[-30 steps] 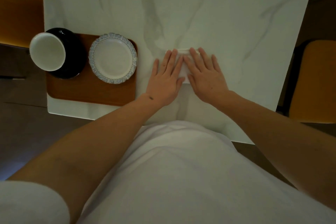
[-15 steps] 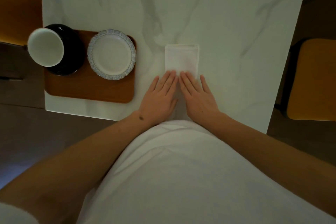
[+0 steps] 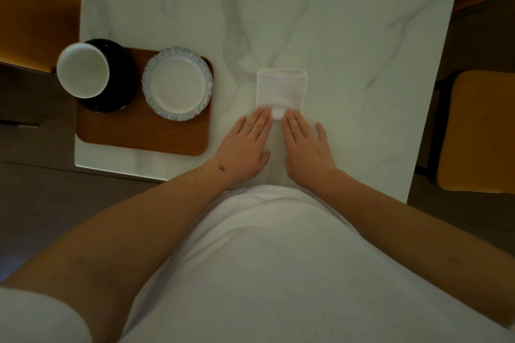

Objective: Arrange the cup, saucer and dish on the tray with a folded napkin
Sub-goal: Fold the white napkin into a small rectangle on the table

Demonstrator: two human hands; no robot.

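A white marble-patterned worktop [image 3: 348, 22] with grey veins filled the upper part of the head view, with dark flooring below its near edge, warm orange-lit wood [image 3: 36, 5] at the far left and an orange-seated chair [image 3: 479, 131] at the right. At the worktop's left near corner lay a rounded rectangular brown wooden tray [image 3: 139, 133]. On its far left part sat a glossy black saucer [image 3: 122, 75], overhanging the tray's left edge, and a white round cup [image 3: 82, 69] stood on it, empty inside. Just beside the saucer, on the tray's right part, rested a white dish with a scalloped blue-grey rim [image 3: 177, 83], also empty. The folded white cloth napkin [image 3: 281, 90] lay flat on the worktop, apart from the tray to its right. The left hand [image 3: 245, 145] and right hand [image 3: 306, 147] lay palm down side by side, fingers [image 3: 263, 120] straight and flat, their tips pressing the napkin's near edge, gripping nothing.
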